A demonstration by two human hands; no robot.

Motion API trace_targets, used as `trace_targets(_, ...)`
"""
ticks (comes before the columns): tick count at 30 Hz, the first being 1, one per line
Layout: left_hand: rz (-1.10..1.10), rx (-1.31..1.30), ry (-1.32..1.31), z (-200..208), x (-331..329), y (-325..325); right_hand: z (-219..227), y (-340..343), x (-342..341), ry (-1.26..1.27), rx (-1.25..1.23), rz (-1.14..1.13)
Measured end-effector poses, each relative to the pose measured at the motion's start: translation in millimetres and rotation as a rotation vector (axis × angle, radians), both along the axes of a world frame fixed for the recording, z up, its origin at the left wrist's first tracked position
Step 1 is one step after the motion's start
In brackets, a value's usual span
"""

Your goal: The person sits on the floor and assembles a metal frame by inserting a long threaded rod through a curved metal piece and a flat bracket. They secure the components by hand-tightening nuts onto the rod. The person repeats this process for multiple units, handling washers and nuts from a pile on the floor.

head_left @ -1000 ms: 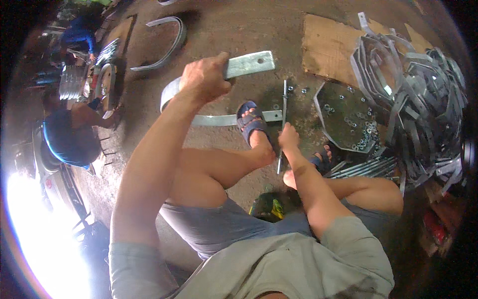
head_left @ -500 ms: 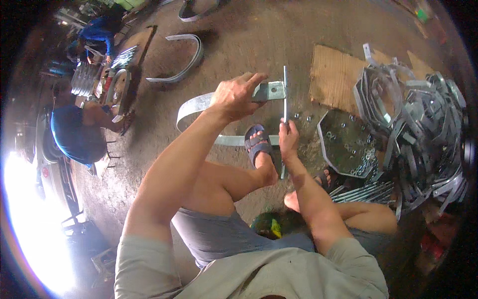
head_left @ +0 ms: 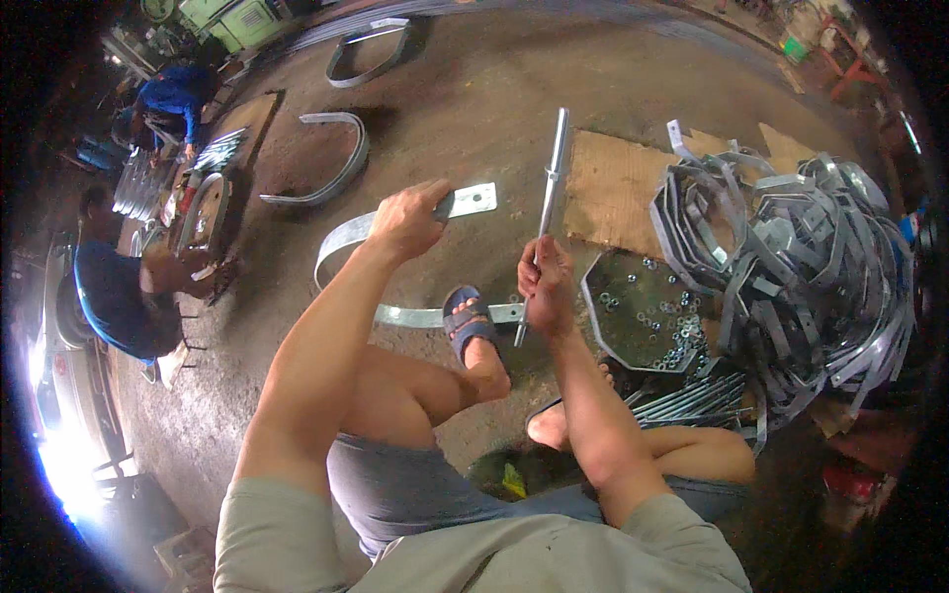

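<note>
White glare [head_left: 67, 463] burns out the rim near 8 o'clock, while the floor [head_left: 484, 109] lies in dim light. A soft shadow falls beside the curved strip [head_left: 381, 73] at 11 o'clock. Fisheye distortion bends the edges, corners go black, and detail near 9 o'clock looks hazy.

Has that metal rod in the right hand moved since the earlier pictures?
Yes. Against the cardboard, the metal rod has shifted up the picture, its top closer to the cardboard's left edge.
</note>
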State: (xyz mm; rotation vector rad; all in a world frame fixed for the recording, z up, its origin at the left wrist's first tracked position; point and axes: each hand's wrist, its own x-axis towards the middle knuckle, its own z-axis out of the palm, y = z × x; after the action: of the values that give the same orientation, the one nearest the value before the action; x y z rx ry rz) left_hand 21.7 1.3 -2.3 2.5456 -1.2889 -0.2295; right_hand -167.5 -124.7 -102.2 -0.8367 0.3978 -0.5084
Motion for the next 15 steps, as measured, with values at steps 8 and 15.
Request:
trace_targets(8,0.007,-0.019,-0.004,-2.8,1.0,1.4,58.0,-6.6,0.6,0.014,-0.022,-0.065)
trace_targets(15,-0.029,-0.09,-0.038,-6.9,2.4,1.6,60.4,-4.3,3.6,-0.025,-0.23,-0.135)
